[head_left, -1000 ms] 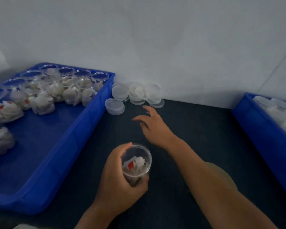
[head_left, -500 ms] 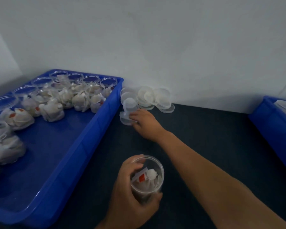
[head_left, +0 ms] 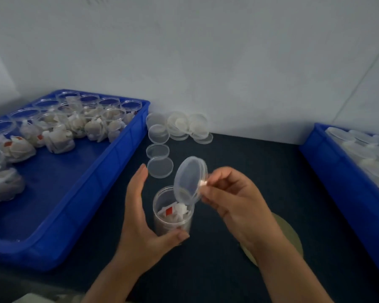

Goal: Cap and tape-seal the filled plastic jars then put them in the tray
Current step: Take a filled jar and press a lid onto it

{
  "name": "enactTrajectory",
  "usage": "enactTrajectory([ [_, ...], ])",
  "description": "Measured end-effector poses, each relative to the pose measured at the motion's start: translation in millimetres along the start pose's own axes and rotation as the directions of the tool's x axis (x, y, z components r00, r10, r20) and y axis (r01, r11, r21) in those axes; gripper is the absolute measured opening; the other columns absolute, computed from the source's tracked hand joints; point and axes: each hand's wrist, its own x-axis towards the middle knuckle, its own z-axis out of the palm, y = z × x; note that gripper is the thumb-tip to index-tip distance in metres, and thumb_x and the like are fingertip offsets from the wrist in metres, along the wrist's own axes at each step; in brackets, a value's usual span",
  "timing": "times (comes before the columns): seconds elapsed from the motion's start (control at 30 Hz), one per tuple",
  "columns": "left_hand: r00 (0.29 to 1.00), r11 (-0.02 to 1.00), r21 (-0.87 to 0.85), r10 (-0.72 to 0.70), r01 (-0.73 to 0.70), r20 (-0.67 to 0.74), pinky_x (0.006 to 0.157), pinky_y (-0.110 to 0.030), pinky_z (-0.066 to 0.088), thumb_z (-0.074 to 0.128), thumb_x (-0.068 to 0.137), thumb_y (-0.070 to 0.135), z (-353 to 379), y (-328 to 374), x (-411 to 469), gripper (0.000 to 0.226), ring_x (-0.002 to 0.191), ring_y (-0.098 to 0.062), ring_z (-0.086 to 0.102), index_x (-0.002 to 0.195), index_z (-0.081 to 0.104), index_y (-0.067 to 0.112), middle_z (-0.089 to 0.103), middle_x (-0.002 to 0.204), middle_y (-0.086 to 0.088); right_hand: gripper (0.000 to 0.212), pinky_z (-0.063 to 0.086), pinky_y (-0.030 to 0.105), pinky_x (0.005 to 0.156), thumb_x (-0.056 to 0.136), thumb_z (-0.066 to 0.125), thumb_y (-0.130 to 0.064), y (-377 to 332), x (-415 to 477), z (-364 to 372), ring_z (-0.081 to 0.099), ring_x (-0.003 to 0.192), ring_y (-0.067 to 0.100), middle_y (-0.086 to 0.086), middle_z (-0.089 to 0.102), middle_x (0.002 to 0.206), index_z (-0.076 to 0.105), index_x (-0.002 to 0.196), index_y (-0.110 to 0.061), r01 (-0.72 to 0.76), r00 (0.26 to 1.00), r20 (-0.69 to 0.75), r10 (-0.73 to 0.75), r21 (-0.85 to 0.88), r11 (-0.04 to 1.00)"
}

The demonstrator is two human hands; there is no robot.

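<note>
A clear plastic jar (head_left: 172, 212) filled with white packets and a red tag stands upright on the dark table. My left hand (head_left: 140, 217) holds it from the left, thumb across its lower front. My right hand (head_left: 232, 200) pinches a clear lid (head_left: 189, 179) by its right edge, tilted on edge just above the jar's open mouth. Several loose clear lids (head_left: 160, 166) lie on the table behind, and more lean against the wall (head_left: 179, 125).
A blue tray (head_left: 92, 182) on the left holds several filled open jars (head_left: 92, 123). Another blue tray (head_left: 346, 182) with capped jars sits at the right edge. A roll of tape (head_left: 293, 239) lies under my right forearm.
My right hand picked a lid from the lids near the left tray and brought it back over the jar. The left hand kept holding the jar.
</note>
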Motion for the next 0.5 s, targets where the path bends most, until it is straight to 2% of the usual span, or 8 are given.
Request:
enactTrajectory([
  [0.07,0.992,0.996,0.033,0.082,-0.086,0.1,0.122,-0.034,0.038,0.086,0.069,0.074,-10.6,15.1,5.6,0.127,0.158,-0.018,0.034,0.168,0.019,0.033,0.028,0.172,0.008,0.026,0.058,0.043,0.088,0.081,0.091,-0.011,6.8,-18.8,7.2,0.07,0.092,0.026,0.013,0.072,0.097,0.069,0.095,-0.014,-0.043,0.991,0.131,0.035,0.062,0.997],
  [0.13,0.969,0.989,0.076,0.104,-0.123,0.223,0.113,-0.038,0.047,0.089,0.071,0.069,-18.4,28.3,10.5,0.115,0.148,-0.017,0.047,0.164,0.029,0.038,0.042,0.164,0.011,0.025,0.06,0.039,0.084,0.086,0.085,-0.004,15.3,-30.4,12.9,0.07,0.091,0.026,0.012,0.072,0.099,0.066,0.099,-0.012,-0.057,0.981,0.193,0.037,0.101,0.993],
  [0.2,0.955,0.972,0.164,0.119,-0.168,0.273,0.105,-0.025,0.05,0.085,0.074,0.07,-24.7,35.7,12.3,0.102,0.14,-0.01,0.054,0.159,0.032,0.046,0.05,0.153,0.02,0.018,0.06,0.035,0.084,0.091,0.079,-0.006,25.2,-37.4,16.3,0.072,0.094,0.025,0.011,0.074,0.102,0.068,0.104,-0.013,-0.016,0.986,0.167,-0.002,0.111,0.994],
  [0.27,0.963,0.945,0.281,0.098,-0.169,0.251,0.102,-0.01,0.045,0.08,0.078,0.069,-32.7,37.3,14.9,0.096,0.134,-0.002,0.055,0.159,0.034,0.046,0.051,0.145,0.027,0.018,0.06,0.04,0.098,0.095,0.073,-0.012,42.3,-41.6,8.9,0.073,0.11,0.021,0.008,0.076,0.115,0.07,0.113,-0.015,0.076,0.996,-0.033,-0.079,-0.087,0.993],
  [0.33,0.97,0.906,0.4,0.045,-0.141,0.24,0.096,-0.009,0.047,0.074,0.083,0.072,-39.7,38.8,23.3,0.093,0.132,0.006,0.051,0.161,0.034,0.041,0.044,0.144,0.033,0.043,0.048,0.043,0.117,0.094,0.07,-0.014,62.0,-43.4,-3.2,0.059,0.134,0.007,-0.009,0.067,0.14,0.063,0.134,-0.029,-0.009,0.977,-0.197,-0.082,-0.425,0.905],
  [0.4,0.957,0.851,0.508,-0.018,-0.137,0.288,0.093,-0.014,0.044,0.068,0.084,0.078,-40.0,41.9,34.1,0.094,0.131,0.011,0.045,0.161,0.028,0.044,0.037,0.148,0.032,0.078,0.036,0.032,0.126,0.091,0.079,-0.024,77.1,-43.8,-5.1,0.037,0.148,-0.007,-0.022,0.044,0.16,0.038,0.155,-0.043,-0.12,0.991,-0.118,0.06,-0.622,0.774],
  [0.43,0.943,0.823,0.549,-0.05,-0.147,0.329,0.095,-0.016,0.043,0.065,0.083,0.08,-37.1,43.9,39.0,0.094,0.131,0.011,0.043,0.161,0.025,0.046,0.035,0.151,0.031,0.088,0.036,0.024,0.123,0.088,0.084,-0.031,83.9,-41.5,-2.1,0.036,0.148,-0.008,-0.025,0.041,0.161,0.032,0.157,-0.047,-0.109,0.993,-0.043,0.105,-0.638,0.763],
  [0.5,0.898,0.779,0.604,-0.132,-0.168,0.42,0.102,-0.022,0.042,0.063,0.083,0.081,-26.5,49.8,46.5,0.097,0.137,0.004,0.043,0.163,0.021,0.047,0.033,0.159,0.026,0.096,0.045,0.015,0.11,0.082,0.091,-0.039,97.5,-32.9,8.2,0.049,0.141,-0.005,-0.028,0.051,0.151,0.032,0.157,-0.049,-0.051,0.995,0.037,0.089,-0.581,0.812],
])
